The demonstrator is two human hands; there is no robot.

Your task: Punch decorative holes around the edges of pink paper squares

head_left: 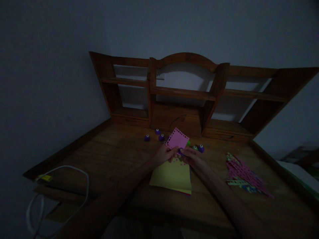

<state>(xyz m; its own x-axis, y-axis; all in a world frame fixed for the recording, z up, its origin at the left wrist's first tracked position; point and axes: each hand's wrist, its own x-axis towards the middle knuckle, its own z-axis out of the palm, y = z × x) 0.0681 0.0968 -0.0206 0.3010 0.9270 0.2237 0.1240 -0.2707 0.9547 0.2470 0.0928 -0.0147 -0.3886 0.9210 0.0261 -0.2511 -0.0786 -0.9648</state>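
Note:
My left hand (164, 154) is closed on a pink sheet of paper (177, 138), with a row of punched holes along its two upper edges. A small purple craft punch (181, 151) is pinched in my right hand (195, 157), at the paper's lower right. Both hands hover close together above a stack of coloured paper (171, 176) with a yellow sheet on top. Small pink cut-out bits (183, 163) lie scattered on that yellow sheet.
Several purple punches (147, 137) stand behind my hands, with another purple punch (201, 148) and a green punch (195, 148) to the right. Punched paper strips (245, 174) are piled at right. A wooden shelf unit (183, 94) borders the desk's back; a white cable (87, 181) loops at left.

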